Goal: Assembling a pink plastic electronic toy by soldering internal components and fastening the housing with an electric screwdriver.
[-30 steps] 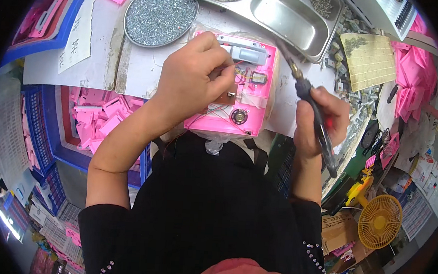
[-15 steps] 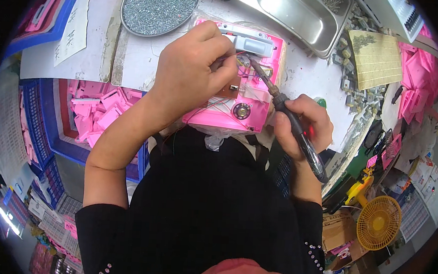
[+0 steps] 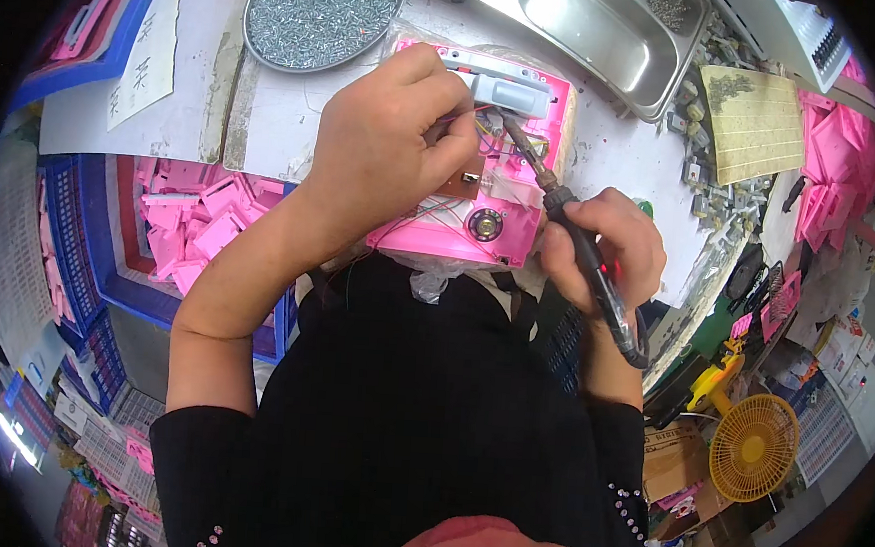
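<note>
Right hand [image 3: 621, 247]: closed around the black handle of the soldering iron [image 3: 583, 248], tip directed at the coloured wires [image 3: 489, 146] inside the pink housing [image 3: 515, 248]. Left hand [image 3: 386, 135]: positioned over the housing's left side, thumb and fingers bent together; whether they grip anything cannot be told. Housing: open, in front of the person, near the steel tray [image 3: 603, 31] and round dish [image 3: 312, 70]
</note>
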Motion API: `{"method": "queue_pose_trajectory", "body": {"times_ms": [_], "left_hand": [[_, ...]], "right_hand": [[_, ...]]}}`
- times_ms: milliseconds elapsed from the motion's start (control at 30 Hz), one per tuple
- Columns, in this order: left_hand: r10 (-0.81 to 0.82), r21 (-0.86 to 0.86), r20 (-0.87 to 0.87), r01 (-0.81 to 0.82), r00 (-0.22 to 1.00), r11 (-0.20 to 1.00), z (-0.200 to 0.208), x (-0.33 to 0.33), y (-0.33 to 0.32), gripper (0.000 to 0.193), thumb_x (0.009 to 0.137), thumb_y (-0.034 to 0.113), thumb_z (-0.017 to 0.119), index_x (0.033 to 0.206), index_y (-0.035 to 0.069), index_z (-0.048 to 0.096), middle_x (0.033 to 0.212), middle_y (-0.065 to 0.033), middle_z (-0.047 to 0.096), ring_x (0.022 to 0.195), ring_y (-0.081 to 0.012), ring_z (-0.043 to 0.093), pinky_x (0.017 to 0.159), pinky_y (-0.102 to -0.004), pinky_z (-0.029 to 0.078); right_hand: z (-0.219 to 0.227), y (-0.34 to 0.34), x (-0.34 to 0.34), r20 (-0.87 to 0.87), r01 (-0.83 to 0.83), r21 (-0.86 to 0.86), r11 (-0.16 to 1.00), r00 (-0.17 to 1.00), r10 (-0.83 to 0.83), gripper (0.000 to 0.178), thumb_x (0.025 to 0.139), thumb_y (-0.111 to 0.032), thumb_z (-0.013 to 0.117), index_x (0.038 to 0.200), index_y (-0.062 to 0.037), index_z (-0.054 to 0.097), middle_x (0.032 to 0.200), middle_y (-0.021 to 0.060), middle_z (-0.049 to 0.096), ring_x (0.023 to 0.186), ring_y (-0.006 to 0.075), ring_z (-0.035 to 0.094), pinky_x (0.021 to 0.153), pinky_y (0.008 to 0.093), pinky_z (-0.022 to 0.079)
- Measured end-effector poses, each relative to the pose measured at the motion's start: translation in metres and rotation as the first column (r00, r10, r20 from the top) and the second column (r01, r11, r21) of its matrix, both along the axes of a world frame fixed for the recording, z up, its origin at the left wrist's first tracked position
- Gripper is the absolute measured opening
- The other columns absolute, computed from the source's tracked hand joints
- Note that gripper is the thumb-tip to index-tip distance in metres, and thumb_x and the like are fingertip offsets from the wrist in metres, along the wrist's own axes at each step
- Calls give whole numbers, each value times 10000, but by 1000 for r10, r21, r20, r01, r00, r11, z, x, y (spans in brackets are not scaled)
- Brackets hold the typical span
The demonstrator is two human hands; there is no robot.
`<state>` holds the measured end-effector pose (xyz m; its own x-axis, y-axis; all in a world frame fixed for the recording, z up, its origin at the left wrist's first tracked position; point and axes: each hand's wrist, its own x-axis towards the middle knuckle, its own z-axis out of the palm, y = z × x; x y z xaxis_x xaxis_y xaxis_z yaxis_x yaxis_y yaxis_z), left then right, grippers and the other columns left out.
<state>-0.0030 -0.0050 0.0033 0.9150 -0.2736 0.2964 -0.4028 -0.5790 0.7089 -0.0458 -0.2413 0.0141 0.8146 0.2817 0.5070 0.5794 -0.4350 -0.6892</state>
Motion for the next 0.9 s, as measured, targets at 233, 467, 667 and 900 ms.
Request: {"method": "queue_pose_trajectory", "body": {"times_ms": [233,467,667,900], "left_hand": [[12,-11,-10,-12,1000,1000,0,-1,-1,51,806,12,718,825,12,671,795,-61,588,645,-173,605,582,-298,490],[12,-5,13,-12,1000,1000,-1,0,-2,63,795,14,721,816,11,661,787,-64,581,642,-180,607,581,-303,494],[20,5,23,-21,1000,1000,-1,-1,-2,68,795,19,724,811,13,658,782,-65,576,640,-187,604,581,-311,493],[16,3,33,-16,999,1000,-1,0,-2,76,793,24,734,812,16,660,781,-64,577,640,-191,602,584,-313,492]], "right_hand": [[3,-6,6,85,-81,-149,986,992,94,319,682,-5,821,945,-97,667,608,30,541,515,210,547,490,315,413],[6,-8,8,66,-91,-17,996,994,92,365,696,0,821,1014,-77,659,657,42,621,514,216,579,492,318,440],[4,-9,8,55,-92,-14,996,994,93,342,701,0,810,1002,-63,660,655,50,625,506,218,574,482,318,436],[5,-11,9,36,-88,-29,996,995,89,325,706,-11,807,994,-58,665,652,50,622,505,216,574,477,311,431]]}}
